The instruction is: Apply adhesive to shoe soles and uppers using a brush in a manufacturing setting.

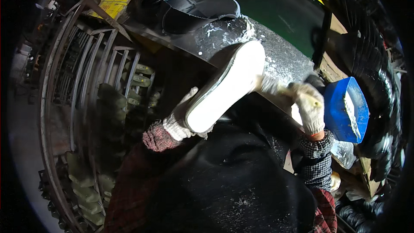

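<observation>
A shoe (230, 87) lies sole up at a slant in front of me, its bottom bright white and its sides dark. My left hand (177, 121), in a whitish knit glove, grips it at the lower-left end, some fingers hidden beneath. In my right hand (309, 105), also gloved, is a brush (272, 86) whose pale bristles touch the right edge of the white sole. Right beside that hand stands a blue tub (331, 108) with white residue on its inner wall.
A grey bench surface (284, 62) spattered white lies beyond the shoe. On it sits a black open-topped piece (185, 20) with a pale rim. Metal racks (97, 56) holding greenish shoe lasts (82, 185) stand at left. Dark stacked items (366, 56) crowd the right.
</observation>
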The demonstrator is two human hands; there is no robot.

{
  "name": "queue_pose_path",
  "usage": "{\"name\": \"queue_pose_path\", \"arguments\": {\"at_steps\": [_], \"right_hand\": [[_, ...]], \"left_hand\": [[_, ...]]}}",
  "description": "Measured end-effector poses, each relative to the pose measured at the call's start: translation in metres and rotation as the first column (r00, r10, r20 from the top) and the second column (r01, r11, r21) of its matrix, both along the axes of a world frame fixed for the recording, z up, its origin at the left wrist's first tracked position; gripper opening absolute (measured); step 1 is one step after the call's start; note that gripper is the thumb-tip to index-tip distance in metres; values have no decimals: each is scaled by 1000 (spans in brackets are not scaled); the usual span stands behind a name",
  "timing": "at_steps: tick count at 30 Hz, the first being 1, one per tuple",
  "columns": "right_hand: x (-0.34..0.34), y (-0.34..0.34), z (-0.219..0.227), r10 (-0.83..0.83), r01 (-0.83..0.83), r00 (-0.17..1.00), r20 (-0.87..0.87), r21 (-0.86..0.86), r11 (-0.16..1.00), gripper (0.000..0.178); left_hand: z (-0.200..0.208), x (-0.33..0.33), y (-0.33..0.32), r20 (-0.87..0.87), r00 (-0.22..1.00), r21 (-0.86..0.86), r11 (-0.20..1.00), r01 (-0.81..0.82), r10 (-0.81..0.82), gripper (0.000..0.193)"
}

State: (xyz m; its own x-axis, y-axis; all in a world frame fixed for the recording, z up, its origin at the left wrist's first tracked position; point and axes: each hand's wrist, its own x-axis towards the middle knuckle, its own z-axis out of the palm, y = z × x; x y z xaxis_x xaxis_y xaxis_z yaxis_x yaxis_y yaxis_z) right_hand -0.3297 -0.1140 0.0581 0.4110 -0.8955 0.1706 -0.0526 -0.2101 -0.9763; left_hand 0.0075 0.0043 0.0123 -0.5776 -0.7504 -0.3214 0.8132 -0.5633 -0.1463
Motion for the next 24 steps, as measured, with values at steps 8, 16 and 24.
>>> {"name": "queue_pose_path", "arguments": {"at_steps": [8,16,24], "right_hand": [[60,15,34,-182,-190,852,-491,-614,766,25],[9,64,55,-28,-83,970,-243,-433,897,24],[-134,108,76,-758,634,647,-83,-494,595,31]], "left_hand": [[-23,18,7,-218,975,-169,986,5,-42,67],[38,-25,-21,374,903,-218,967,-134,209,56],[102,-79,-145,439,872,-206,969,-135,215,49]]}}
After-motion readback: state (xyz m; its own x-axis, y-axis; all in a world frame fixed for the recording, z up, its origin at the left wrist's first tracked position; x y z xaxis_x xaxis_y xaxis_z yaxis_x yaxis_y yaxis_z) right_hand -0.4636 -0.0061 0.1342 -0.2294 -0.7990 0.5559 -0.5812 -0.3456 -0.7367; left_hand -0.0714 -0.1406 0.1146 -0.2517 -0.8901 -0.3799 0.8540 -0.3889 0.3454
